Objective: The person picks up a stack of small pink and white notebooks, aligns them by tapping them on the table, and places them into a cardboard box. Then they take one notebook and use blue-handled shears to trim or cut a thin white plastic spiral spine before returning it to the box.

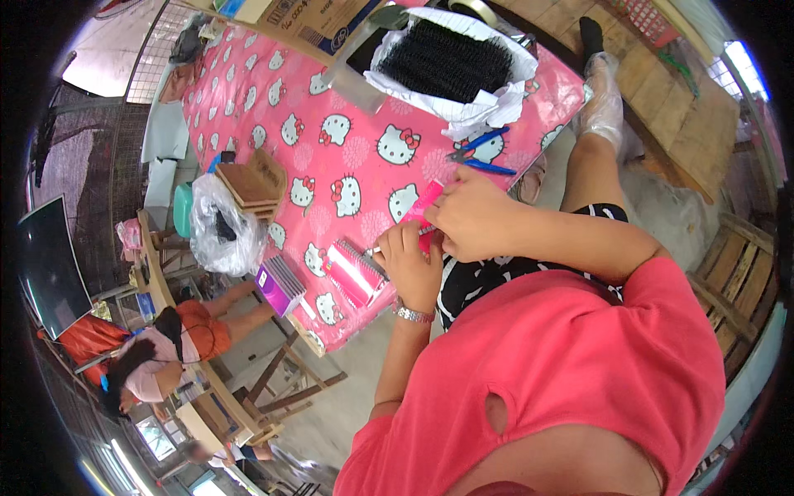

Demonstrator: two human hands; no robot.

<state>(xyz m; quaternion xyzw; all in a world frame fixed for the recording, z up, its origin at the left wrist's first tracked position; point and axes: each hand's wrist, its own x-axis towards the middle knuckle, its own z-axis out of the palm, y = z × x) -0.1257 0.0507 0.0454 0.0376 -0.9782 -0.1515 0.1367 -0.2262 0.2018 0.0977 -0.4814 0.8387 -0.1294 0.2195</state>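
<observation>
Close together at the near edge of the table, both my hands are closed on a small bright pink notebook (423, 205). My left hand (408, 266), with a metal watch at the wrist, grips its lower end; my right hand (473, 217) pinches its side. The fingers cover much of it. Just left of my left hand lies a stack of pink spiral notebooks (354, 274), and beyond that a stack of purple ones (282, 285). Blue-handled pliers (482, 155) rest past my right hand. Black spiral binding coils (447, 59) fill a paper-lined container (364, 93).
A pink patterned cloth covers the table (310, 132). On its left stand a brown wooden holder (255, 183) and a clear plastic bag (225, 230). A cardboard box (314, 25) sits at the back. A person in orange shorts (204, 332) stands leftward; a wooden bench (678, 99) is rightward.
</observation>
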